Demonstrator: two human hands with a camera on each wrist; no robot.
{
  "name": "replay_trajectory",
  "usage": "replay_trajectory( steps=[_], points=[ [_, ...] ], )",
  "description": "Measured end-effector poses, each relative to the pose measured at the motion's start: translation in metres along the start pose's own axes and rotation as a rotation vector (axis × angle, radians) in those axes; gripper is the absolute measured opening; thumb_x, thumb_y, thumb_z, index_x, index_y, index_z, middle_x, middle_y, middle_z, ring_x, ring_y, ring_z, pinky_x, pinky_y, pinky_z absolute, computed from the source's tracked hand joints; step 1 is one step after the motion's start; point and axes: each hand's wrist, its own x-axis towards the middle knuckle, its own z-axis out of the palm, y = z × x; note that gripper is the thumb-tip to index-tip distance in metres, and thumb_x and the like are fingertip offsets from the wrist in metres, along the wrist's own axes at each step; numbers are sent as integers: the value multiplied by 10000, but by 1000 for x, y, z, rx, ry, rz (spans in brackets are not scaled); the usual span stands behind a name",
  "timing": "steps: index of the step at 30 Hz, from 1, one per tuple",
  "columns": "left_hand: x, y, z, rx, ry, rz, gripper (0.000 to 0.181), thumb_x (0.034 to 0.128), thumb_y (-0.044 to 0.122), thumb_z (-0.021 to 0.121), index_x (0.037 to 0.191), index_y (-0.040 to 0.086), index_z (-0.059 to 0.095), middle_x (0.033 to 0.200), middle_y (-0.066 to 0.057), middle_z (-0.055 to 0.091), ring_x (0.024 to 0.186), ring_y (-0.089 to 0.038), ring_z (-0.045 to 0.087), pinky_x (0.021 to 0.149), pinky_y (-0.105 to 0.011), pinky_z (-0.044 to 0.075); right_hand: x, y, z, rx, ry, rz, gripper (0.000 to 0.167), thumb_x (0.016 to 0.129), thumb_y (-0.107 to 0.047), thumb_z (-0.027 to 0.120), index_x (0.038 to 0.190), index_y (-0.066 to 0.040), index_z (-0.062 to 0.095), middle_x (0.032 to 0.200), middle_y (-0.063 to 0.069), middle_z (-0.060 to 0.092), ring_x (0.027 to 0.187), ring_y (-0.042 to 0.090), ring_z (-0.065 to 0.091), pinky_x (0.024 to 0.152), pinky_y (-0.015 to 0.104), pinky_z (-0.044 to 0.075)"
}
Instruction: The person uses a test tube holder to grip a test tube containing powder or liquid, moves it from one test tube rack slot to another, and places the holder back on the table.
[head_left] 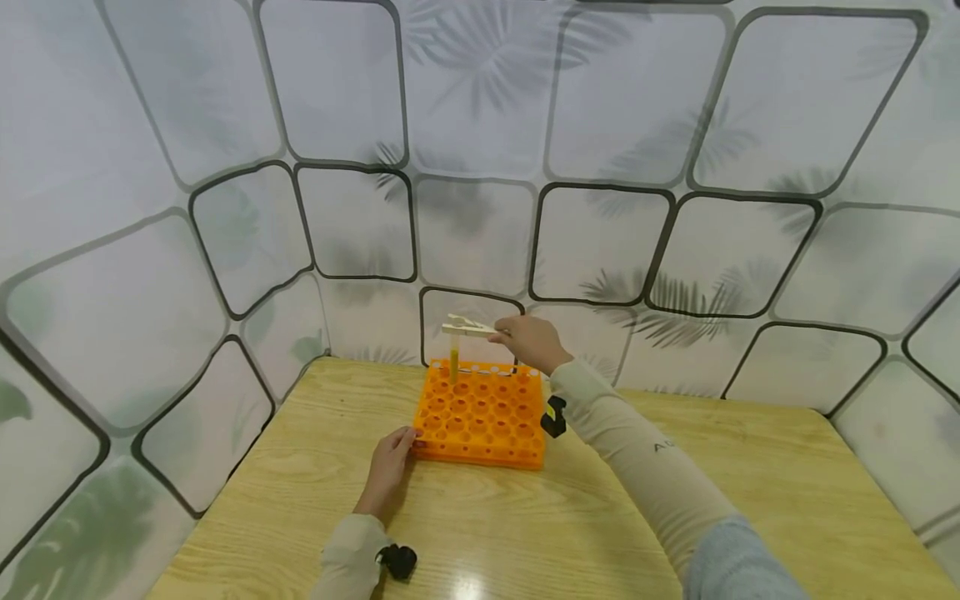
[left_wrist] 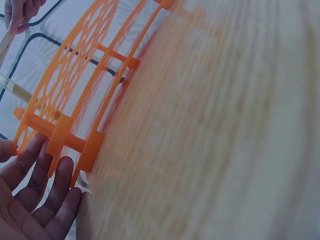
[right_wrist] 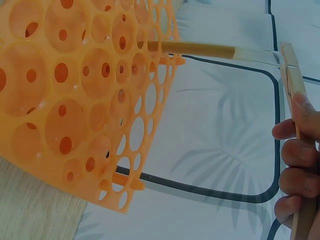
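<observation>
A person's two bare hands worked at an orange rack (head_left: 480, 454) full of round holes, on a wood-grain table (head_left: 300, 500). The right hand (head_left: 534, 342), above the rack's far side, pinched a pale wooden clip (head_left: 468, 330), its thumb and fingers curled around the handle. The clip's jaws gripped a clear tube (head_left: 453, 367) near its top. The tube stood about upright at the rack's back left, yellow-brown contents (right_wrist: 200, 48) filling much of its length; whether its lower end sat inside a hole could not be told. The left hand (head_left: 392, 462) held the rack's front left corner between thumb and fingers. Each wrist wore a small black device (head_left: 555, 417) by a pale sleeve (head_left: 615, 433). Behind hung a pale cloth (head_left: 476, 237) with dark rounded outlines and leaf shapes.
</observation>
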Motion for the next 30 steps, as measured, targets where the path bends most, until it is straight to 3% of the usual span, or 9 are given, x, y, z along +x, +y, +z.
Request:
replay_trajectory(
  steps=[6,13,30],
  points=[
    [-2,1,-1,5,-12,3,311,1011,128,395,1001,-87,618,966,-176,611,849,-145,492,752,-248,411,0,-1,1,-19,-11,3,339,971,-300,495,670,-143,473,546,-25,386,484,104,337,496,235,283],
    [-2,1,-1,8,-10,4,302,1009,117,394,981,-85,615,932,-161,600,825,-146,472,738,-235,401,1,-2,0,-11,-20,-6,364,969,-310,495,706,-61,530,544,-26,351,482,103,315,496,234,272],
    [-1,2,-1,5,5,-8,314,1011,140,396,977,-84,614,900,-135,580,802,-141,452,712,-219,379,0,-2,0,-5,-16,-21,356,960,-305,512,654,-142,431,547,-27,327,473,105,300,498,235,264]
  ],
)
